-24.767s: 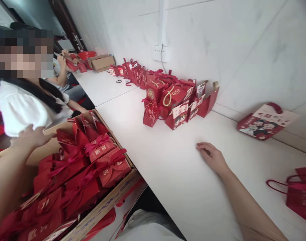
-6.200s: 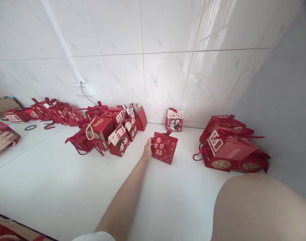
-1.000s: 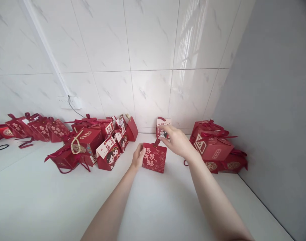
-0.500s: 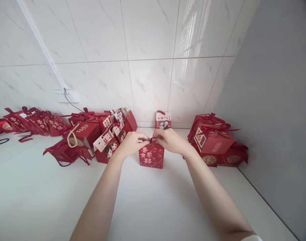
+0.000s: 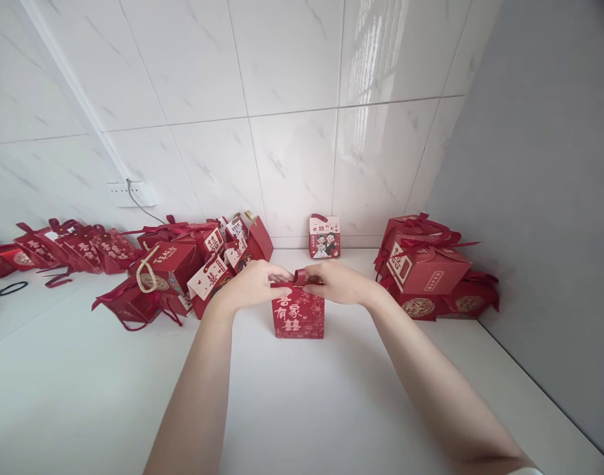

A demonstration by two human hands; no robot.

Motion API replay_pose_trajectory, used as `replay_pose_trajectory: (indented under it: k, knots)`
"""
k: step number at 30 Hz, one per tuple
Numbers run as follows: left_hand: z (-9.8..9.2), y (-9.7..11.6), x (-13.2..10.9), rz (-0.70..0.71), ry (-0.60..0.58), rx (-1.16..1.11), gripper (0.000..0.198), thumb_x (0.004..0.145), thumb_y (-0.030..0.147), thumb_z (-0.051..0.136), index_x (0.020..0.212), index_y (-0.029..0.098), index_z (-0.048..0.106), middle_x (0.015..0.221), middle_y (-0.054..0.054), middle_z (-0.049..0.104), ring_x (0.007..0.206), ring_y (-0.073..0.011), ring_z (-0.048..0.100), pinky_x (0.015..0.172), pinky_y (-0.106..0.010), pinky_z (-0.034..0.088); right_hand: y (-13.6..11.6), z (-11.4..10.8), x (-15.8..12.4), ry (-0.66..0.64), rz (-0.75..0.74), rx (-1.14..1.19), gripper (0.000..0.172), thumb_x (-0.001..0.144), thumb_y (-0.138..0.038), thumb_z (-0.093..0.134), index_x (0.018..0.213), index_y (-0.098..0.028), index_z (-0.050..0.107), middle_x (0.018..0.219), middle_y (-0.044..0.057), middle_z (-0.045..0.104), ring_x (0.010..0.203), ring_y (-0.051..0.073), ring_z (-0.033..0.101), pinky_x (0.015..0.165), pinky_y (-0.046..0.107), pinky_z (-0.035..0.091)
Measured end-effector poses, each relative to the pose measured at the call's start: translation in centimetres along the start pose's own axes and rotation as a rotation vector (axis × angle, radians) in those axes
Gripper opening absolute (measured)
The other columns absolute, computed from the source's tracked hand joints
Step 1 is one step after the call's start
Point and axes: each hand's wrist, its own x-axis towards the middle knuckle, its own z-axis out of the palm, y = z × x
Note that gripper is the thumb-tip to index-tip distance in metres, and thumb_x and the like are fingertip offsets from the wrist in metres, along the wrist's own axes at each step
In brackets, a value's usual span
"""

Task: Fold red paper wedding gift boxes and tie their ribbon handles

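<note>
A small red gift box (image 5: 299,318) with gold characters stands upright on the white table (image 5: 302,409) in front of me. My left hand (image 5: 255,284) and my right hand (image 5: 334,282) meet over its top, fingers pinched on the red ribbon handle (image 5: 299,277) and the top flaps. Both hands are closed on the box's top.
A heap of red gift boxes (image 5: 183,264) lies to the left, more red boxes (image 5: 428,274) are stacked at the right by the grey wall, and one cartoon-printed box (image 5: 324,236) stands against the tiled wall. A wall socket (image 5: 131,193) and a black hair tie (image 5: 12,288) are at far left.
My right hand came from the cartoon-printed box to the red box's top, joining my left hand there. The box now stands squarely upright, slightly nearer me.
</note>
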Motion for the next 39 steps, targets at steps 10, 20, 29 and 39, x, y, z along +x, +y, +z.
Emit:
replay_pose_trajectory:
  k: [10, 20, 29, 39]
  knots:
    - [0.2, -0.4, 0.9, -0.027, 0.023, 0.197, 0.019, 0.077, 0.032, 0.062, 0.078, 0.02, 0.076, 0.076, 0.0, 0.073, 0.07, -0.0163, 0.062, 0.066, -0.026, 0.044, -0.5, 0.4, 0.0, 0.051, 0.019, -0.042, 0.011, 0.088, -0.021, 0.053, 0.08, -0.02, 0.059, 0.069, -0.002, 0.06, 0.058, 0.011, 0.046, 0.055, 0.025, 0.027]
    - [0.6, -0.6, 1.1, -0.013, -0.009, 0.159, 0.019, 0.076, 0.03, 0.06, 0.08, 0.019, 0.075, 0.076, 0.0, 0.072, 0.07, -0.0169, 0.061, 0.064, -0.025, 0.043, -0.5, 0.1, 0.2, 0.055, 0.055, -0.02, 0.016, 0.089, -0.023, 0.051, 0.076, -0.02, 0.059, 0.066, -0.002, 0.06, 0.058, 0.012, 0.046, 0.057, 0.025, 0.029]
    - [0.5, 0.0, 0.6, -0.03, -0.007, 0.169, 0.023, 0.078, 0.038, 0.061, 0.075, 0.018, 0.071, 0.067, 0.001, 0.064, 0.063, -0.0144, 0.053, 0.057, -0.025, 0.037, -0.9, 0.3, 0.0, 0.018, 0.051, -0.043, 0.009, 0.087, -0.021, 0.05, 0.081, -0.021, 0.057, 0.067, -0.001, 0.059, 0.057, 0.012, 0.044, 0.054, 0.026, 0.028]
    - [0.9, -0.5, 1.2, -0.047, 0.005, 0.179, 0.027, 0.077, 0.04, 0.062, 0.064, 0.016, 0.061, 0.058, 0.002, 0.052, 0.058, -0.0129, 0.045, 0.053, -0.025, 0.03, -1.0, 0.4, 0.1, 0.008, 0.073, -0.087, 0.007, 0.086, -0.025, 0.058, 0.082, -0.02, 0.056, 0.068, -0.002, 0.057, 0.056, 0.012, 0.044, 0.053, 0.026, 0.026]
